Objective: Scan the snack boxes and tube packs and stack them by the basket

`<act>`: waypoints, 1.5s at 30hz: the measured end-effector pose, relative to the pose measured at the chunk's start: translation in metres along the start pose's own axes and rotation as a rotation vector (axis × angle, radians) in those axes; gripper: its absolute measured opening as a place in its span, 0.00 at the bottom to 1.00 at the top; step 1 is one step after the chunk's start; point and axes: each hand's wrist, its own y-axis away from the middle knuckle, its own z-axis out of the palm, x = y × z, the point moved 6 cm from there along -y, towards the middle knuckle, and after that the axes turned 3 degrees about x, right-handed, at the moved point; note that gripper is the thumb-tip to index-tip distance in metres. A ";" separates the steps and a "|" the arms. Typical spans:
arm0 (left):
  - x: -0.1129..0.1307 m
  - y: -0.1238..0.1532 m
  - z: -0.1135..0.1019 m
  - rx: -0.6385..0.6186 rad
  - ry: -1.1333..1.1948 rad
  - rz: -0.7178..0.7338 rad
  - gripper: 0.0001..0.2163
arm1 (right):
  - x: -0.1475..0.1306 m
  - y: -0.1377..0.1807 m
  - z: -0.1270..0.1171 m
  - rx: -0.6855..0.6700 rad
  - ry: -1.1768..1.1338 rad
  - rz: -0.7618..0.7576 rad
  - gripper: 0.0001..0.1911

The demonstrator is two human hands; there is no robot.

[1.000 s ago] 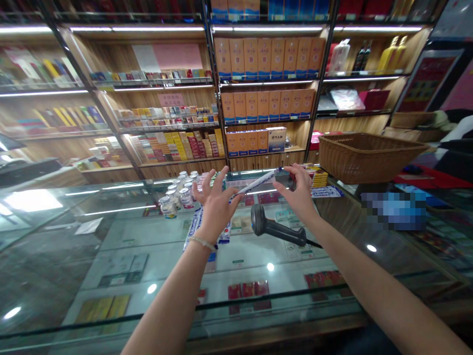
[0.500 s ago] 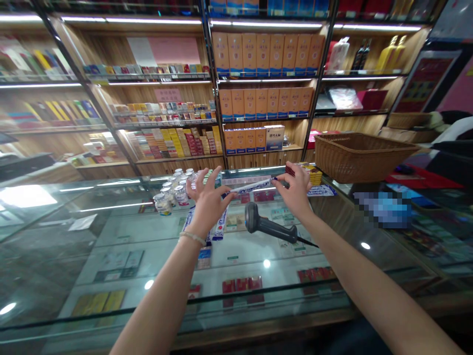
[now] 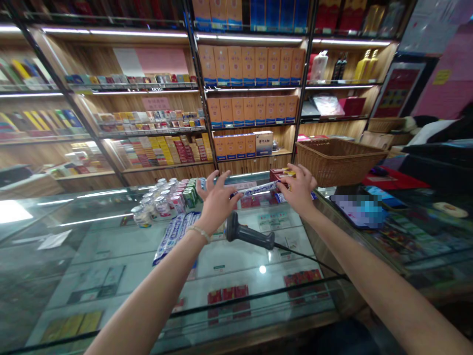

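Both hands are out over the glass counter [image 3: 236,276], holding a long thin blue-and-white packet [image 3: 260,189] level between them. My left hand [image 3: 215,203], with a pale bracelet at the wrist, pinches its left end between thumb and finger while the other fingers are raised. The right end is pinched by my right hand [image 3: 299,191]. Similar long blue-and-white packets [image 3: 176,235] lie side by side on the glass, left of my left wrist. Just below the held packet rests a dark handheld barcode scanner [image 3: 251,235], its cable running right.
Small clear jars [image 3: 162,204] and green containers [image 3: 190,195] stand at the counter's back left. Red and yellow boxes [image 3: 278,174] sit behind my right hand. Farther right are a wicker basket [image 3: 340,165] and a tablet-like screen [image 3: 354,212]. Stocked shelves [image 3: 254,91] line the back wall.
The view has turned, so the scanner, basket and shelves appear farther left. More of the packets beside my left wrist shows. Both hands still hold the same long packet.
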 end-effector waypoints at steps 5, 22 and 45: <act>0.048 -0.016 0.036 -0.056 0.031 0.029 0.08 | 0.055 0.003 -0.017 -0.007 0.128 0.048 0.10; 0.114 -0.043 0.143 -0.332 -0.006 -0.005 0.10 | 0.136 0.021 -0.021 -0.192 0.443 0.017 0.12; 0.118 -0.045 0.179 -0.329 -0.071 0.022 0.17 | 0.151 0.014 0.013 -0.358 0.664 -0.117 0.17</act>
